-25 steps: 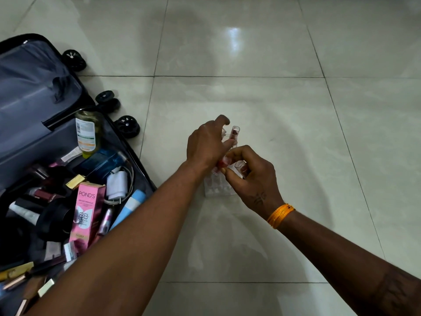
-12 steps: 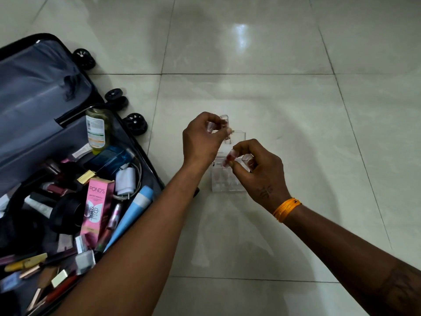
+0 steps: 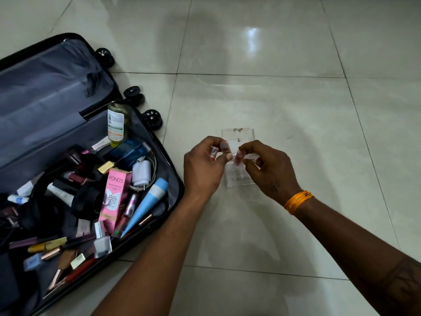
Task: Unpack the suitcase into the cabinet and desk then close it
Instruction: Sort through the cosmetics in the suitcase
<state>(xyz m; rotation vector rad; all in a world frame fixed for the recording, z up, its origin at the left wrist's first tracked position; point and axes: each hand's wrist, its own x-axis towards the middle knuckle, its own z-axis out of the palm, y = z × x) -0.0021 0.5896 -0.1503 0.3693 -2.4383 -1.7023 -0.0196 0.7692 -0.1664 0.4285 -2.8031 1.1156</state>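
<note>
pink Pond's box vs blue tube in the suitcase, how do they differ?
The pink Pond's box is a flat-sided carton with printed lettering; the blue tube is round, tapered and shows no print. The box is pink, the tube light blue with a white band. Both lie side by side in the open suitcase.

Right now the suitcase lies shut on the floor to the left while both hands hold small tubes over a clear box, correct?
Not quite: the suitcase lies open, its makeup in plain sight in the head view. The rest stands: the left hand and right hand each hold a small tube over the clear box.
</note>
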